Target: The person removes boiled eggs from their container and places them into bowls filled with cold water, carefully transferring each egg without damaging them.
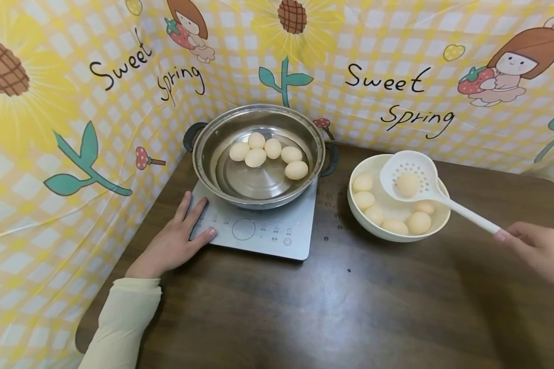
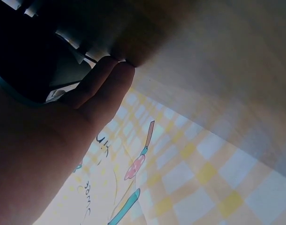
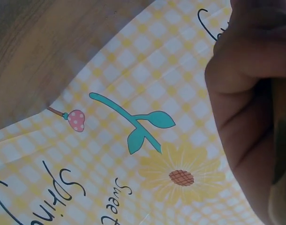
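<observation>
My right hand (image 1: 542, 251) grips the end of the long handle of a white slotted ladle (image 1: 471, 214). One egg (image 1: 408, 183) sits in the ladle's bowl, over a cream bowl (image 1: 357, 220) that contains several more eggs (image 1: 418, 222). In the right wrist view, curled fingers (image 3: 241, 89) show at the right edge, the ladle's head out of sight. With fingers spread, my left hand (image 1: 173, 246) rests at the left edge of a silver induction cooker (image 1: 258, 248). A steel pot (image 1: 258, 204) stands on that cooker, with several eggs (image 1: 255, 158) in clear liquid.
Black side handles (image 1: 331, 159) stick out from the pot. Drops of liquid (image 1: 339, 227) dot the brown wooden table (image 1: 351, 312) between cooker and bowl. A yellow checked cloth (image 1: 351, 41) with printed flowers and lettering hangs behind and at the left.
</observation>
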A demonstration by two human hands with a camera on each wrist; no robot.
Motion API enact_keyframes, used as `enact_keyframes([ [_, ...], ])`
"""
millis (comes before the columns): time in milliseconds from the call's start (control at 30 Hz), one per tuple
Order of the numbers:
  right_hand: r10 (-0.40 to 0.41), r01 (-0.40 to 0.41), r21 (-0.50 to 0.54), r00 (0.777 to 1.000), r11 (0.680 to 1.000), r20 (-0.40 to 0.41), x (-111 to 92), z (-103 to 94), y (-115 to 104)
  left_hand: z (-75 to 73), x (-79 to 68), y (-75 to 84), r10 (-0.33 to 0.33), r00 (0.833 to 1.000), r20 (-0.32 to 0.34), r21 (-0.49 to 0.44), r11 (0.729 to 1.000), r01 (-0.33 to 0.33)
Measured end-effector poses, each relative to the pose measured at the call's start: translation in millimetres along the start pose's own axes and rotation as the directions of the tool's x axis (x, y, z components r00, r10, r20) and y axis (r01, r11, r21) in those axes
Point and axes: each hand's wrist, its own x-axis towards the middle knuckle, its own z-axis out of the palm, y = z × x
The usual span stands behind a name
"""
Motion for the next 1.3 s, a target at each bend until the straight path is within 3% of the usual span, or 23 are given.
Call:
enact_keyframes([
  [300, 0.015, -0.004, 0.079, 0.990, 0.997, -0.137, 1.6, 0.9, -2.5, -1.1, -0.7, 0.5, 0.007, 1.000, -0.008, -0.004, 1.000, -0.007],
  [433, 0.017, 0.014, 0.135, 0.974, 0.991, -0.225, 2.1, 0.4, -3.8, -1.2, -1.5, 0.5, 0.000, 1.000, -0.005, -0.004, 1.000, 0.000],
  [533, 0.023, 0.054, 0.231, 0.949, 0.971, -0.315, 4.0, 1.6, -5.5, -1.3, -2.3, 0.4, -0.001, 1.000, -0.005, -0.006, 1.000, 0.001],
  [667, 0.017, 0.144, 0.375, 0.919, 0.916, -0.395, 6.6, 1.8, -8.7, -1.4, -3.0, -0.2, 0.000, 1.000, -0.009, -0.009, 1.000, 0.000],
  [767, 0.012, 0.178, 0.430, 0.915, 0.885, -0.404, 6.8, 1.2, -10.5, -0.7, -2.9, -1.2, -0.003, 1.000, -0.007, -0.007, 1.000, 0.003],
  [1033, 0.015, 0.176, 0.454, 0.922, 0.873, -0.387, 1.9, 4.8, -15.4, -1.0, -0.3, -1.2, 0.003, 1.000, -0.010, 0.001, 1.000, -0.003],
  [1133, 0.010, 0.166, 0.441, 0.929, 0.882, -0.370, 3.3, 3.0, -19.2, -1.5, -0.4, -0.6, 0.002, 1.000, -0.009, 0.004, 1.000, -0.002],
  [1300, 0.019, 0.093, 0.352, 0.953, 0.932, -0.303, 9.5, -7.9, -33.9, -0.7, -0.8, -0.3, 0.004, 1.000, -0.007, 0.005, 1.000, -0.004],
])
